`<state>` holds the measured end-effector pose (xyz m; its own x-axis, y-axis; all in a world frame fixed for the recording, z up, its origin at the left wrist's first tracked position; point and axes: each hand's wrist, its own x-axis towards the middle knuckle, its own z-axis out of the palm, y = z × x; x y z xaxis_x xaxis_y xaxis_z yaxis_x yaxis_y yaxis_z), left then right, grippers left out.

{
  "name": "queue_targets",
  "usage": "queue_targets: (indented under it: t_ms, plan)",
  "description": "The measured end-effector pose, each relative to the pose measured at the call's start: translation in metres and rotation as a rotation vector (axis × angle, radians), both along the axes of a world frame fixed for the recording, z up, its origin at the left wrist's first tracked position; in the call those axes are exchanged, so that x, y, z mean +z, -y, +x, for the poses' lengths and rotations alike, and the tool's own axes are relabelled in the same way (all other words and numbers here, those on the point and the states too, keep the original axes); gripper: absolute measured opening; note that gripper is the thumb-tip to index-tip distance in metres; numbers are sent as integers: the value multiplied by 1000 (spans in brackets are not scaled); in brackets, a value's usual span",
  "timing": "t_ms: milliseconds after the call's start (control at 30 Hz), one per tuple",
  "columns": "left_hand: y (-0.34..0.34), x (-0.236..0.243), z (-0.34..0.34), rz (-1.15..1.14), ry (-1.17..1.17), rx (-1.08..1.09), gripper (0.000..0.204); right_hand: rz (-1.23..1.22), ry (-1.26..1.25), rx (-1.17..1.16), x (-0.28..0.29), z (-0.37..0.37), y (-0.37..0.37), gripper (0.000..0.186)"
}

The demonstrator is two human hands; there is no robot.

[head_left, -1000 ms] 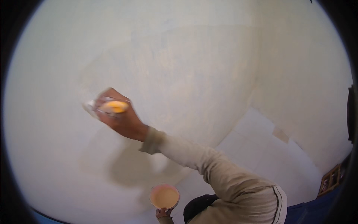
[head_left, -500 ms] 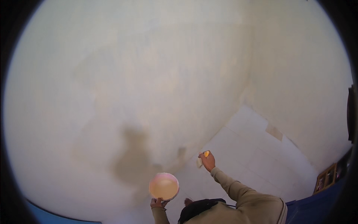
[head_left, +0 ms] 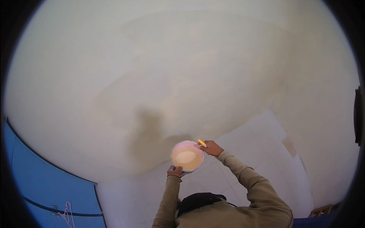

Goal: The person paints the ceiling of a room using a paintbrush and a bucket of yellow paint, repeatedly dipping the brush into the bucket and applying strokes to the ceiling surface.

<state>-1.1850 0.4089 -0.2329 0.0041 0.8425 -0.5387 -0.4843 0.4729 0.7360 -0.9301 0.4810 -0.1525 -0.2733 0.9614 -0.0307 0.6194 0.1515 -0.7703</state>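
Pale wall [head_left: 228,57], patchy w/ darker blotches, fills upper & mid frame; light tiled floor [head_left: 262,146] runs ctr to lower R, w/ a tan patch [head_left: 289,147] near the wall base at R. Just below frame ctr, a round tub [head_left: 185,146], pinkish inside, holds peach-cream liquid [head_left: 185,159] w/ a lighter oval on its surface. Person's L hand [head_left: 175,171] grips the tub at its lower L edge, thumb over the rim. R hand [head_left: 211,148], at the tub's upper R edge, is closed around a brush [head_left: 202,143], orange handle pointing up-L; can't tell if the brush's other end touches the liquid. Both arms, in khaki sleeves [head_left: 243,174], come up from btm of frame, w/ a black item [head_left: 201,199] btm ctr. Soft shadow [head_left: 148,121] falls on the wall L of ctr. Blue cabinet [head_left: 53,163] stands lower L, pink hanger [head_left: 67,212] on its front; brown rack [head_left: 321,211] lower R.
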Motion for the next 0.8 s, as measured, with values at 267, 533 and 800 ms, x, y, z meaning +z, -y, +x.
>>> queue_targets:
  t_ms: [267,533,800]
  plan:
    - [58,89,-40,32,-13,10,39,-21,45,78,75,-42,42,44]
    - [93,101,-40,65,-63,-72,42,87,91,60,95,-30,60,39]
    - [84,15,-42,-170,168,187,58,49,-13,170,122,-10,70,35]
